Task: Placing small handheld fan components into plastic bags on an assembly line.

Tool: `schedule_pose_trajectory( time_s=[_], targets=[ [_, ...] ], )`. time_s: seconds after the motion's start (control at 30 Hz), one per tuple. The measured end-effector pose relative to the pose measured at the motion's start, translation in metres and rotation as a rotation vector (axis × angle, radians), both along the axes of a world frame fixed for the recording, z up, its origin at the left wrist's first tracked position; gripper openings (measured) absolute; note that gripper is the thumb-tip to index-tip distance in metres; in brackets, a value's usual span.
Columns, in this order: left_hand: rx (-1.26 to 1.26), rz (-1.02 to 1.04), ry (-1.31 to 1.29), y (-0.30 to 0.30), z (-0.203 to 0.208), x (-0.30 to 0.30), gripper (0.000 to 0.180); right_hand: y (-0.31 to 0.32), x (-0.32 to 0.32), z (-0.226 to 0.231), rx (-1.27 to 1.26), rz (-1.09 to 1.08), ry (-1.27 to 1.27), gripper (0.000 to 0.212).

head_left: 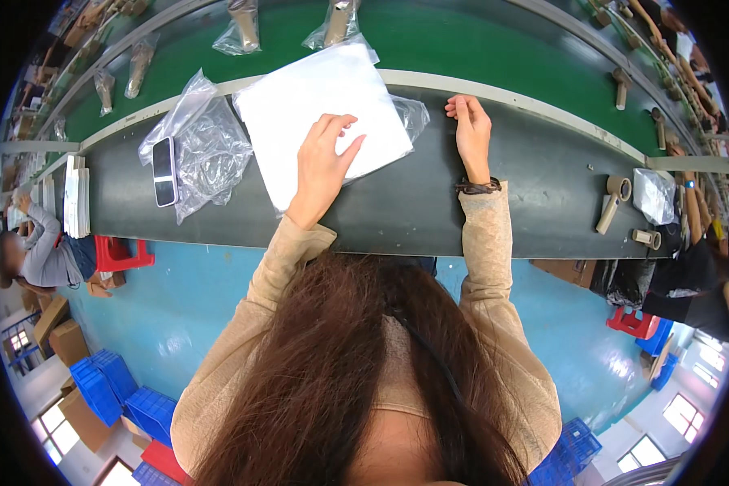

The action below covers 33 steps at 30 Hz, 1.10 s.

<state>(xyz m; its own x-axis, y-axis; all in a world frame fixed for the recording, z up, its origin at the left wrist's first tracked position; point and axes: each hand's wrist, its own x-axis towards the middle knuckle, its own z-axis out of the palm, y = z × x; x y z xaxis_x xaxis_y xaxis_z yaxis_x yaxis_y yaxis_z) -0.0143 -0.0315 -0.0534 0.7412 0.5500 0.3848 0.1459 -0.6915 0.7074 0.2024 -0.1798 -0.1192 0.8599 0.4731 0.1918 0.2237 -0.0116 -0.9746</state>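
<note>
A stack of white sheets or flat bags (300,105) lies aslant on the dark worktable, its far end reaching over the rail. My left hand (324,166) is over its near part, thumb apart from the bent fingers, holding nothing; whether it touches the stack I cannot tell. To the right of the stack, my right hand (472,134) is near the rail with its fingers curled together and nothing visible in them. Crumpled clear plastic bags (215,150) lie left of the stack, and another clear bag (413,117) sticks out from under its right edge.
A phone (164,172) rests by the plastic bags. Beige hair-dryer-shaped devices, some bagged, lie on the green belt (462,49) beyond the rail (543,109). Another such device (613,202) and a wrapped packet (654,196) are at the table's right. White booklets (76,198) stand at the left end.
</note>
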Motion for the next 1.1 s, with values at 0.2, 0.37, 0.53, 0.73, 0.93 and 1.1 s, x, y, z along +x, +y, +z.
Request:
schedule_pose_trajectory(
  time_s=[0.2,0.37,0.53,0.73,0.93,1.1],
  targets=[
    [-0.093,0.135,-0.078,-0.002,-0.016,0.0,0.015,0.005,-0.008,-0.003,0.004,-0.023,0.006,0.02],
    [0.147,0.14,-0.014,0.005,-0.022,-0.007,0.017,-0.014,0.011,0.017,-0.049,0.194,0.103,0.023],
    [0.095,0.094,0.112,-0.001,-0.004,-0.008,0.03,-0.073,0.133,0.049,-0.499,0.196,-0.095,0.03],
    [0.124,0.022,0.2,0.001,0.005,-0.007,0.06,-0.134,0.301,0.04,-1.029,-0.415,-0.442,0.035],
    [-0.078,-0.1,0.257,0.0,0.006,0.0,0.059,-0.169,0.388,0.016,-1.157,-0.892,-0.776,0.058],
    [-0.061,-0.082,0.255,0.002,-0.001,0.005,0.019,-0.162,0.457,0.001,-1.422,-1.008,-0.931,0.058]
  ],
)
